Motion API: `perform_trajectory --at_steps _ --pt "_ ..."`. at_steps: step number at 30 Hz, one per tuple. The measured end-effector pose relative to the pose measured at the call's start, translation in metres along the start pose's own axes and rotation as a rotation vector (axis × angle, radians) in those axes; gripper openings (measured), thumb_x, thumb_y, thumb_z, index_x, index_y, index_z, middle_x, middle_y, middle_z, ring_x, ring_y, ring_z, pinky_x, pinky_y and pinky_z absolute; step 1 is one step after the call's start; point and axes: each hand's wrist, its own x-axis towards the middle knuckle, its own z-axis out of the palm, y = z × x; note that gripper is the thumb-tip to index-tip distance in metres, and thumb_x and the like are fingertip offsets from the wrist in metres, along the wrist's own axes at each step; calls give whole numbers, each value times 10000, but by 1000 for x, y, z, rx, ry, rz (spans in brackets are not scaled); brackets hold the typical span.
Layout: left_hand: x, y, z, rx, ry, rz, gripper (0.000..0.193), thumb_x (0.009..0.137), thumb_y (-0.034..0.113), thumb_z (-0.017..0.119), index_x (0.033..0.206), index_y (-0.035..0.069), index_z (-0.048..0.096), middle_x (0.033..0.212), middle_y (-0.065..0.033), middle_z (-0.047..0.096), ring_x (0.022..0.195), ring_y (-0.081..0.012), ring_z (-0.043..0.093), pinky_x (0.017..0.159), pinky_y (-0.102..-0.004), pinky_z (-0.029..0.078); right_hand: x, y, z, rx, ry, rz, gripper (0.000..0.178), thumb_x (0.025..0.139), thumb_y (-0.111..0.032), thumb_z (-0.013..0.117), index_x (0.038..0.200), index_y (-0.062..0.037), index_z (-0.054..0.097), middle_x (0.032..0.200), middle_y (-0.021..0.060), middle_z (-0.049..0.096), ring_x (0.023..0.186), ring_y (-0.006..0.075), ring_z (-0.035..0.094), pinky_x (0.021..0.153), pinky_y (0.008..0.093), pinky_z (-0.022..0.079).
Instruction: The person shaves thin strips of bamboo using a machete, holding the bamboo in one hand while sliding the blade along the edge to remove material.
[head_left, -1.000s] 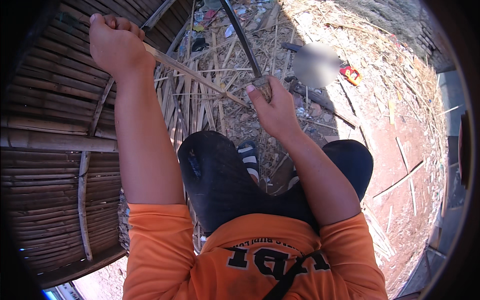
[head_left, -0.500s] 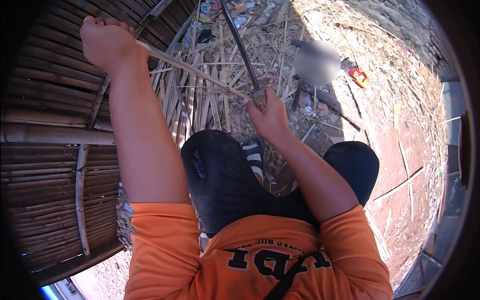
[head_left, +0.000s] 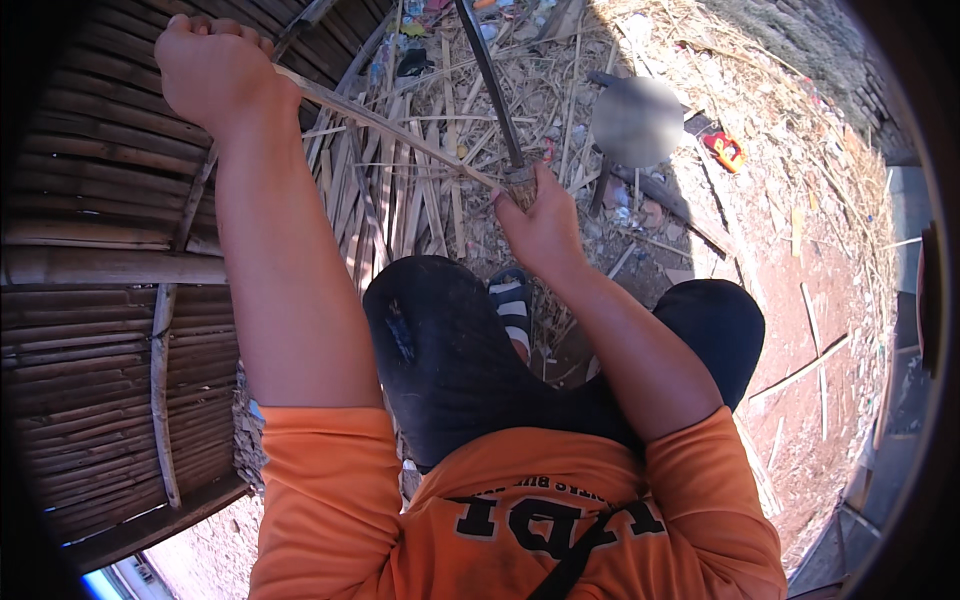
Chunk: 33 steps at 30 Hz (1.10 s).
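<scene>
Fingers of the left hand clench a bamboo strip running to the right hand, which grips a long knife; a red packet lies beyond.

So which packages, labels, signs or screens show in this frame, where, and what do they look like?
Red wrapper: on the ground at upper right, crumpled, red with yellow.
Litter scraps: top edge among bamboo strips, small, colourful, too small to tell.
Shirt print: orange shirt, bottom centre, dark block lettering.
No signs or screens.

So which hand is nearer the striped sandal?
Right. The right hand, gripping the knife, is just above the striped sandal. The left hand holds the bamboo strip far off, upper left.
</scene>
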Motion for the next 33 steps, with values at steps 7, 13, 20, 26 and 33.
perform_trajectory --at_steps 7,13,20,26,33 --pt "-1 1 16 57 31 -34 223 1007 206 400 812 106 357 633 13 310 522 -125 247 521 -315 251 -14 75 27 -310 -270 45 459 850 -222 688 1131 118 561 905 329 680 902 495 674 825 536 527" --pt "2 -7 2 12 -32 -12 189 1008 215 412 869 87 396 651 7 359 526 -123 294 533 -314 285 0 22 -1 -70 -101 124 423 845 -223 692 1117 80 577 839 281 678 852 451 683 786 505 522" --pt "4 -22 10 405 -95 269 234 1032 238 396 845 109 342 644 19 302 534 -123 242 532 -310 261 -14 43 13 -264 -168 53 396 824 -197 697 1093 68 576 878 299 687 856 485 674 791 522 526" --pt "-10 0 13 80 -1 2 227 1031 240 406 857 105 351 634 27 296 527 -115 246 529 -301 256 -7 75 20 -225 -177 47 407 815 -222 708 1065 77 592 810 290 679 817 471 679 746 517 518" --pt "-13 -2 16 15 -38 37 204 1038 219 400 880 95 363 646 17 337 531 -117 278 525 -297 264 -4 -8 -9 47 6 33 382 820 -213 713 1048 66 589 826 291 680 821 458 684 729 488 517"
